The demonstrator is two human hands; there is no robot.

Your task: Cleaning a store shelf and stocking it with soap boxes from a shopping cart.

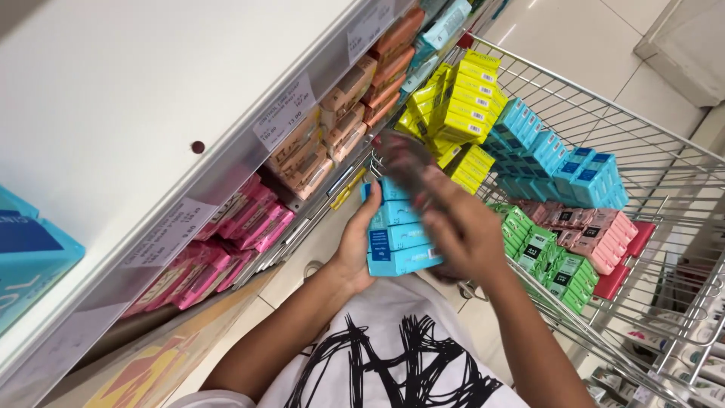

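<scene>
Left hand: the left hand (353, 253) cups a stack of blue boxes (399, 234) from its 9 o'clock side; fingers wrapped round the stack, clamped on it.
Right hand: the right hand (461, 227) lies over the same stack from 3 o'clock, fingers (404, 162) reaching up toward 12 o'clock; blurred, so I cannot tell whether it grips the boxes or only steadies them.
Stack: held in the air between the shelf and the trolley, just above the person's white printed shirt (393, 363).
Progress: judged from the lie of things, the work is well under way; the wire trolley (664, 181) at 2 o'clock is loaded with yellow boxes (461, 113), more blue boxes (559, 162), green boxes (551, 261) and pink boxes (596, 230); the held stack rests in neither place yet.
Surroundings: the shelf (151, 113) at 10 o'clock carries magenta boxes (234, 234) and peach boxes (340, 121) under its price labels (285, 112).
In the way: the trolley's wire rim, close beside the right forearm.
</scene>
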